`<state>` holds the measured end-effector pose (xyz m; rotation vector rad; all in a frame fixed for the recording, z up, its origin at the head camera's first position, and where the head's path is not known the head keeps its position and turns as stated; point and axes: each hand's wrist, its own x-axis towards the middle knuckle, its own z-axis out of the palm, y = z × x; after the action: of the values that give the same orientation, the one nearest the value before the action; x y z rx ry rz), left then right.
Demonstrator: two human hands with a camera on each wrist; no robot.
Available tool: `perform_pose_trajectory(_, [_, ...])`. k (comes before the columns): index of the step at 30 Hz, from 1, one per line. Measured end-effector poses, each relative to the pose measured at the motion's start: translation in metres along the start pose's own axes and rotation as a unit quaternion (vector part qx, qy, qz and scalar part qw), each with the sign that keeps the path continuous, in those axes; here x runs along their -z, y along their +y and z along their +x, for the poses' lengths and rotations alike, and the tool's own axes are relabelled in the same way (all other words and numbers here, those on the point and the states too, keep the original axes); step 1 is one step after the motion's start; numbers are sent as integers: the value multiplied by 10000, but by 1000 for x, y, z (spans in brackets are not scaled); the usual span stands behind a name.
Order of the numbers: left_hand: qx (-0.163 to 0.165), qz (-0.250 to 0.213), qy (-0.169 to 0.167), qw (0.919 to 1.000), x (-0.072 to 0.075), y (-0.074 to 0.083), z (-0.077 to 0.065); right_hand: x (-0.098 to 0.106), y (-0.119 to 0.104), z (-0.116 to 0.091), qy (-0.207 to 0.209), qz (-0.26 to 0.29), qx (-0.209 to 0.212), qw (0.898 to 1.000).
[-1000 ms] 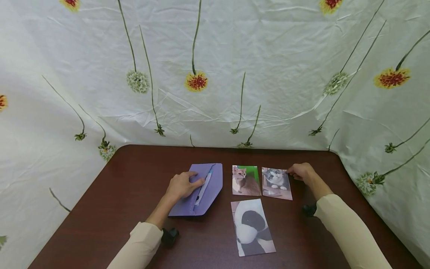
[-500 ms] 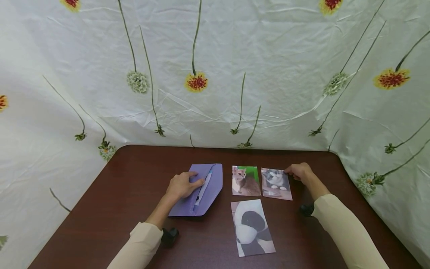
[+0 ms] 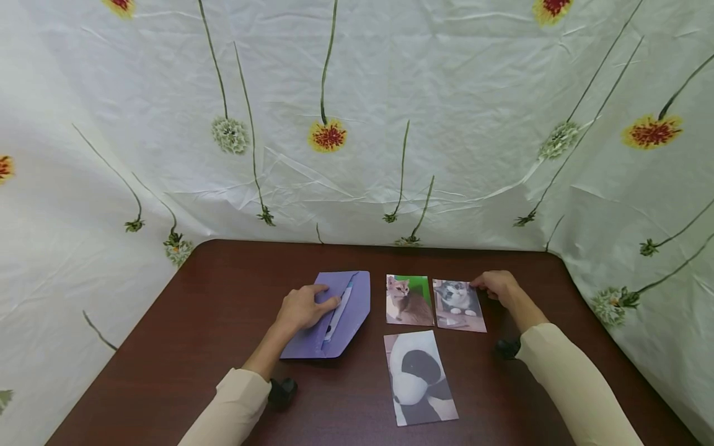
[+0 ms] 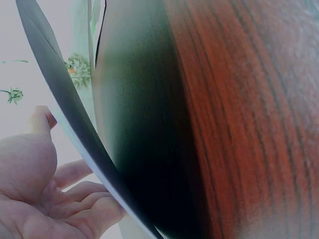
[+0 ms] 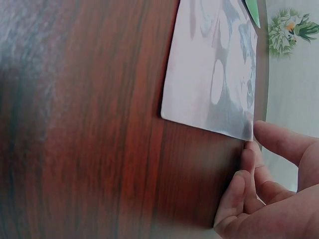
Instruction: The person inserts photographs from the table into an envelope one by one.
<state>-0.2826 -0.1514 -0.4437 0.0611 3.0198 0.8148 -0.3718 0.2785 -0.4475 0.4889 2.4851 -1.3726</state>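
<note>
My left hand (image 3: 304, 308) rests on a purple envelope (image 3: 357, 310), its thumb beside the pocket opening, where a pale card-like piece (image 3: 337, 314) shows. In the left wrist view the envelope (image 4: 75, 129) appears edge-on, with relaxed fingers against its face and a dark gap under it. My right hand (image 3: 498, 287) pinches the upper right corner of a photo of a grey-and-white cat (image 3: 460, 303). The right wrist view has thumb and forefinger at the corner of that glossy photo (image 5: 209, 74), which lies on the table.
Left of the held photo lies a photo of a brown cat (image 3: 409, 303) on green. Closer to me is a larger print of a black-and-white plush-like animal (image 3: 418, 378). All lie on a dark wooden table (image 3: 223, 297); a white flowered cloth (image 3: 368, 155) hangs behind and at both sides.
The grey-and-white cat photo has shifted slightly left with my right hand, nearer the brown cat photo. My left hand and the envelope have stayed put.
</note>
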Motion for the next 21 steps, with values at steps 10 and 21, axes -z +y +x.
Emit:
perform_pose_trajectory(10, [13,-3,0,10000,0,1,1,1,-2,-4,-134,-217,-25,9997])
perform_pose_trajectory(21, [144,-82,-7,9999,0,0,0,9,-12,-19,-587,-174,-35,9981])
